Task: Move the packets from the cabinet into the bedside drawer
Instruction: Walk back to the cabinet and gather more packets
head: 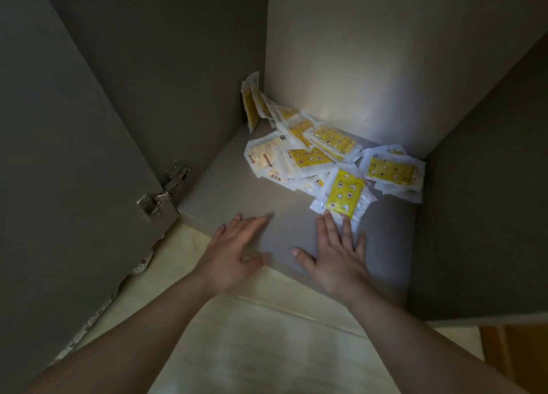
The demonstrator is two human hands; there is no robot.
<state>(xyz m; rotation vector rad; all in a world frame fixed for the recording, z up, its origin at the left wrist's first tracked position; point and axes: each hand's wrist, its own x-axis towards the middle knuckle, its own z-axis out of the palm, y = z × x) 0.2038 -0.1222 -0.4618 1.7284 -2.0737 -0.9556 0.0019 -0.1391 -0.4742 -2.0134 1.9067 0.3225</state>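
Yellow-and-white packets (323, 153) lie heaped at the back of the grey cabinet shelf (237, 198). The left hand (234, 254) hovers over the shelf front, fingers straight and released. The right hand (338, 257), fingers likewise released, touches the nearest packet (344, 193) with its tips.

The packets (326, 156) heaped along the back edge of the cabinet shelf (231, 183) look like thin plastic film: white, crinkled sealed borders that catch the light, around glossy yellow printed panels. One near the shelf's back left corner shows a paler, printed reverse side. The shelf itself is a smooth, matt grey board, like laminate. The back wall (355, 67) and the open door (74, 156) have the same flat, matt finish. The hinge (161, 190) on the door is bright, silvery metal. The floor (267, 334) below is pale cream with a slight sheen, smooth like tile.
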